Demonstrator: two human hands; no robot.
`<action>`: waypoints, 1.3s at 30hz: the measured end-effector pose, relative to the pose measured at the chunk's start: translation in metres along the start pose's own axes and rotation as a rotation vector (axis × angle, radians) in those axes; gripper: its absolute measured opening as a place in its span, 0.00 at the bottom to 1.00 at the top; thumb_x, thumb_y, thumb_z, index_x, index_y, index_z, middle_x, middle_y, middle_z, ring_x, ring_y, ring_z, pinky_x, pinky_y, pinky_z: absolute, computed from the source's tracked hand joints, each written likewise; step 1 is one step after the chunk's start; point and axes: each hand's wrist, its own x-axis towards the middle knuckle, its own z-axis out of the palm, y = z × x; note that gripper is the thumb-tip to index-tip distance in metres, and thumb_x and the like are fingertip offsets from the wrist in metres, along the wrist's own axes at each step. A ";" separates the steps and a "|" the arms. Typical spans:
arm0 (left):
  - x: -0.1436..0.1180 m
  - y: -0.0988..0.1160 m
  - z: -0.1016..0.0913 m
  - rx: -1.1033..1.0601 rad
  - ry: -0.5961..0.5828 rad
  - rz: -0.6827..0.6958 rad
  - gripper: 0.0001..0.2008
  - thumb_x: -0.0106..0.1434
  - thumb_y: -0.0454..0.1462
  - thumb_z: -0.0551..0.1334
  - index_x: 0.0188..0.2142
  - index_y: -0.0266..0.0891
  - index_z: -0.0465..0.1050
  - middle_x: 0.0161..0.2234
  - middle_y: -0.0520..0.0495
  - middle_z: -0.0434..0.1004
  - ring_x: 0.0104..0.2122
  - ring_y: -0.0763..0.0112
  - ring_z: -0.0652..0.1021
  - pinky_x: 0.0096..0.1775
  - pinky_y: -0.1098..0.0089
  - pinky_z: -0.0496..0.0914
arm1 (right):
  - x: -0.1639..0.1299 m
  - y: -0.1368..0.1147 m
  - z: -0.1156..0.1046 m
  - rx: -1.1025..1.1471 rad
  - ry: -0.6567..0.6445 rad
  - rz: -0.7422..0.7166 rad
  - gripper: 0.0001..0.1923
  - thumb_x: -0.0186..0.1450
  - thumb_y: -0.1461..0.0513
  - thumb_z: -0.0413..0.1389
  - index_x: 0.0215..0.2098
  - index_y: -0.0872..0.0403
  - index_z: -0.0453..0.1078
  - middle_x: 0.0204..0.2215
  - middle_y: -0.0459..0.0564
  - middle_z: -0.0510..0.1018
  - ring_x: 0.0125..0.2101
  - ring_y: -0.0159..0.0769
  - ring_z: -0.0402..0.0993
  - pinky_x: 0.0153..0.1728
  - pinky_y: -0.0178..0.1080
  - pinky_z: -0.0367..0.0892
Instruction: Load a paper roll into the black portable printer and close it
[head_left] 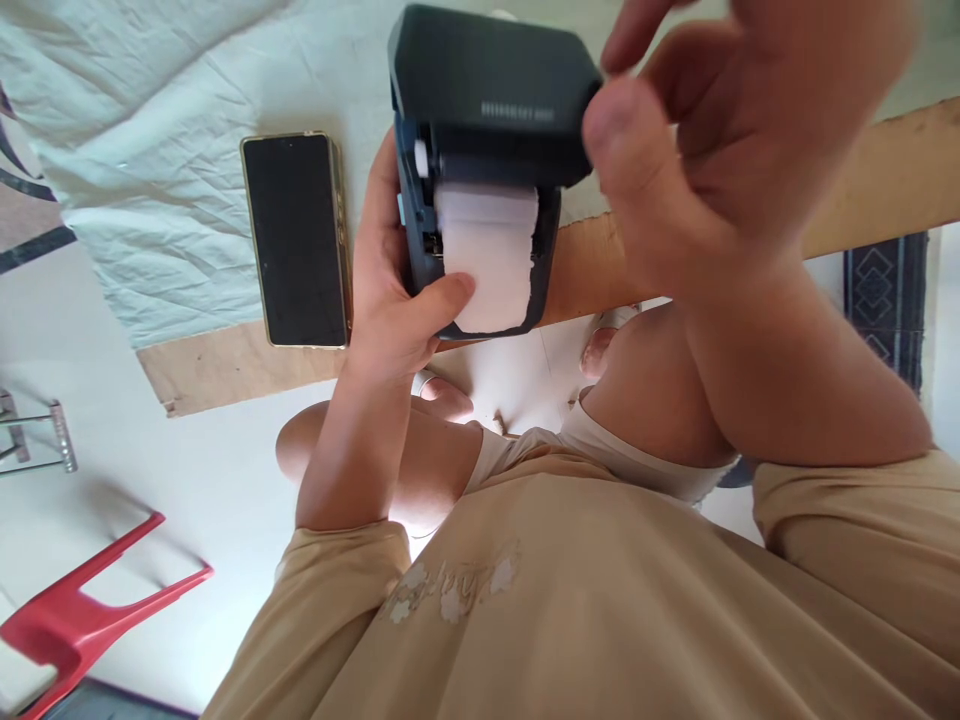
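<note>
A dark, boxy receipt printer (487,95) with its lid raised sits at the near edge of the table. A white paper roll (487,250) shows in its open bay, with a torn end hanging down. My left hand (394,300) grips the printer's left side, thumb resting on the paper roll. My right hand (720,150) hovers close to the camera just right of the lid, fingers loosely curled, holding nothing I can see.
A black phone (296,240) with a gold rim lies face up left of the printer, on a wrinkled pale cloth (150,150) over a brown board table (225,370). A red plastic chair (82,610) stands on the white floor at lower left.
</note>
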 end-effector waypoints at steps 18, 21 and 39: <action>-0.005 0.022 0.019 -0.153 0.062 -0.169 0.28 0.53 0.50 0.80 0.52 0.50 0.81 0.52 0.51 0.84 0.53 0.58 0.84 0.50 0.63 0.81 | 0.004 0.001 0.009 0.087 -0.211 -0.123 0.38 0.73 0.44 0.54 0.67 0.64 0.64 0.65 0.51 0.69 0.65 0.17 0.70 0.72 0.24 0.67; -0.004 0.023 0.018 -0.207 0.024 -0.143 0.26 0.57 0.45 0.79 0.54 0.47 0.81 0.51 0.50 0.85 0.59 0.55 0.83 0.51 0.64 0.82 | 0.005 0.003 0.009 0.079 -0.210 -0.154 0.37 0.73 0.43 0.53 0.66 0.64 0.64 0.64 0.51 0.69 0.65 0.18 0.70 0.73 0.25 0.67; -0.001 0.020 0.014 -0.151 0.014 -0.162 0.22 0.59 0.46 0.77 0.51 0.45 0.82 0.57 0.48 0.85 0.73 0.40 0.74 0.69 0.49 0.78 | 0.010 0.006 0.011 -0.002 -0.238 -0.095 0.35 0.71 0.44 0.54 0.64 0.61 0.63 0.62 0.48 0.69 0.63 0.17 0.68 0.70 0.26 0.68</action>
